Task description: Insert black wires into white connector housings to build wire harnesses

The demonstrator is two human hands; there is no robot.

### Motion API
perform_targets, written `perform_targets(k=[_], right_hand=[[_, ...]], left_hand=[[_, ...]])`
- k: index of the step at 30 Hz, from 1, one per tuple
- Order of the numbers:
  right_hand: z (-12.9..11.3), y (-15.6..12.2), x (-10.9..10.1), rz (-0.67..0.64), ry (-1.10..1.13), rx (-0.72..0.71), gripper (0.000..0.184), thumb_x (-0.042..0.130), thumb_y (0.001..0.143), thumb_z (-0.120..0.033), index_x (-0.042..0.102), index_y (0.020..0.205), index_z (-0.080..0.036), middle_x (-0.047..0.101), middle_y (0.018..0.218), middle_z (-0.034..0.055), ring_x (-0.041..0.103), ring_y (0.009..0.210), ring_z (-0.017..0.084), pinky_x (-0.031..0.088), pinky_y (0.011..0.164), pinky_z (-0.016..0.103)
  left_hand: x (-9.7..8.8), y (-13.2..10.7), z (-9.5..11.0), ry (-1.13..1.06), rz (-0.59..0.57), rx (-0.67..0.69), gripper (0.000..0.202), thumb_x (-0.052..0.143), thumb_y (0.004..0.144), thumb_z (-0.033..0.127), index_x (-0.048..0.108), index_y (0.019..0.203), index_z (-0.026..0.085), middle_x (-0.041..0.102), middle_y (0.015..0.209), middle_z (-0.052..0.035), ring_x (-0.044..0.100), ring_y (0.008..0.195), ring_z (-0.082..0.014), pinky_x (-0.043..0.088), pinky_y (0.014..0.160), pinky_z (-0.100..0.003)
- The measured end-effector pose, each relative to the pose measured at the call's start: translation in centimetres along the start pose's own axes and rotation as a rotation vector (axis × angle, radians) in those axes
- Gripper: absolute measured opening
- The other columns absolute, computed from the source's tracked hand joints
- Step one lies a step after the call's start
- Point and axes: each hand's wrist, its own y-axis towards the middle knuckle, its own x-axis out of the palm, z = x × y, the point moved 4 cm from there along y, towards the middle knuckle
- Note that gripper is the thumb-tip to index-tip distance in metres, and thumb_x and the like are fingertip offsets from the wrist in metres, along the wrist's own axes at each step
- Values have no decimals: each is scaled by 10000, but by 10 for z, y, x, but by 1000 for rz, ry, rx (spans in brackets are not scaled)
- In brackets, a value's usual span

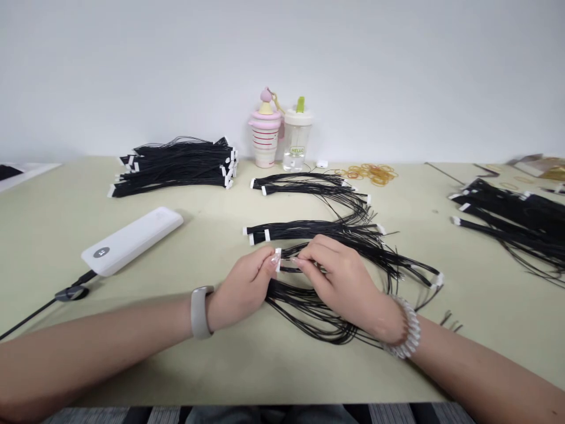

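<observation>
A person seated at a pale yellow-green counter (pixel 212 371) works on a small white plastic connector (pixel 278 259), clasped in the fingers of the left hand (pixel 247 284) above the near middle of the surface. The fingers of the right hand (pixel 339 272) appear to pinch a thin black wire (pixel 288 259) just beside it; whether its tip is seated cannot be told. The job looks partway through: several wires already run from the connector, while a looped bundle of slim black wires (pixel 318 303) lies beneath the hands, some loose ends (pixel 451 321) trailing right. Two groups of white-tipped black cables, a far one (pixel 304 182) and a nearer one (pixel 304 227), also show stray strands, seemingly unfinished. At back left, a neat stack of black cables with white connectors (pixel 176 168) looks more complete.
</observation>
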Motion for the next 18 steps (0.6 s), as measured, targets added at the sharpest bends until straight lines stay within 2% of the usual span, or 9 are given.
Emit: perform_targets(k=[11,18], right_hand=[[0,3,1,-24,43,31,225,412,884,-222,545,715,-157,527,694,11,464,663,95,351,617,230],[-3,1,7,-29,-35,-69,208,415,877,-204,569,745,-156,571,748,34,477,725,122,370,688,266]], left_hand=[[0,0,-2,18,-34,16,321,250,909,359,376,677,175,397,638,19,349,587,-101,304,568,-235],[1,-2,0,54,-34,19,329,249,906,370,340,649,185,382,614,19,345,562,-106,299,547,-243]])
